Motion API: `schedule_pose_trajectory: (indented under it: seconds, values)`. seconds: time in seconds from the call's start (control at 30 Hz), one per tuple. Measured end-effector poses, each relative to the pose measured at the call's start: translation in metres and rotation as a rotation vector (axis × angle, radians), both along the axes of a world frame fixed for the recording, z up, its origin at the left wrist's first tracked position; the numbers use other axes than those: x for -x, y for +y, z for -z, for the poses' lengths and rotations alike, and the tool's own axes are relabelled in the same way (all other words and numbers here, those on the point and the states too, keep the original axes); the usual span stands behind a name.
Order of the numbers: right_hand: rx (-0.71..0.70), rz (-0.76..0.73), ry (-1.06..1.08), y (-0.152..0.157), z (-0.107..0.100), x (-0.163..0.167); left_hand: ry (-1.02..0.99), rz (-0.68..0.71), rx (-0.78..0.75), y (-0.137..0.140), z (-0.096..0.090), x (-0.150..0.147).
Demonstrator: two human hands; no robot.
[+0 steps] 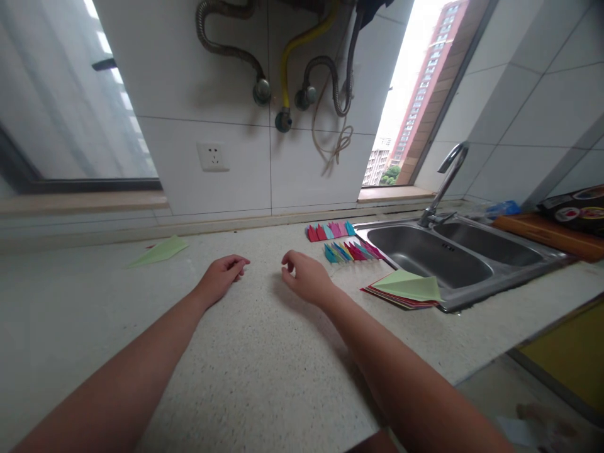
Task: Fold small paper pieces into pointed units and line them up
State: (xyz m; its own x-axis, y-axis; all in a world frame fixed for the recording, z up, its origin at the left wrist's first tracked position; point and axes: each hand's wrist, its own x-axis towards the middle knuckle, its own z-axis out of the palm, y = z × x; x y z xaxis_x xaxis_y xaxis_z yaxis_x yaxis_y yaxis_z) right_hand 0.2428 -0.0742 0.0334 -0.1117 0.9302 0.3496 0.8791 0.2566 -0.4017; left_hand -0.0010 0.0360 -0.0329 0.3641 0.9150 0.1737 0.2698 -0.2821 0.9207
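My left hand [221,278] rests on the speckled counter with its fingers curled together, and nothing shows in it. A little to the right, my right hand [304,274] hovers just above the surface, thumb and forefinger bent with a gap between them and nothing held. Beyond it lie two rows of small folded paper pieces, a back row [330,231] in red, pink and blue and a front row [352,251] in mixed colours. A pile of folded paper sheets [408,288], pale green on top, sits right of my right forearm. Another pale green folded paper [163,251] lies at the far left.
A steel double sink [419,255] with a tap [448,179] is set into the counter at right. A brown board [547,234] lies beyond it. The tiled wall at the back carries a socket [212,157] and several pipes, with a window on either side.
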Motion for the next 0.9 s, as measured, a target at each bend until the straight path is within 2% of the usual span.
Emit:
schedule_pose_trajectory:
  seconds: [0.1, 0.2, 0.27, 0.33, 0.37, 0.43, 0.57, 0.67, 0.8, 0.9]
  values:
    - [0.003, -0.12, -0.151, 0.011, -0.009, 0.034, -0.005, 0.006, -0.01, -0.001, 0.0, 0.001]
    - [-0.057, -0.081, -0.197, 0.03, 0.002, 0.049, -0.009, 0.001, -0.017, -0.001, 0.0, 0.002]
    - [-0.082, 0.018, -0.125, 0.043, 0.019, 0.049, -0.002, -0.01, -0.014, -0.001, -0.001, 0.002]
    - [0.03, 0.013, -0.128, 0.053, 0.034, 0.045, 0.005, -0.015, -0.007, -0.003, -0.002, 0.001]
    - [0.025, 0.021, -0.103, 0.057, 0.04, 0.042, 0.006, -0.015, -0.003, -0.004, -0.003, 0.001]
    - [0.015, 0.009, -0.051, 0.062, 0.046, 0.038, 0.018, -0.02, -0.002, -0.006, -0.007, -0.001]
    - [0.073, -0.017, 0.077, 0.067, 0.044, 0.034, 0.112, -0.026, -0.063, -0.01, -0.014, -0.004]
    - [0.077, -0.057, 0.106, 0.071, 0.044, 0.033, 0.267, -0.031, -0.222, -0.017, -0.016, -0.007]
    - [0.063, -0.063, 0.166, 0.076, 0.047, 0.031, 0.648, 0.012, -0.638, -0.032, -0.019, -0.013]
    - [0.067, -0.057, 0.203, 0.079, 0.047, 0.03, 0.808, 0.055, -0.788, -0.035, -0.031, -0.009]
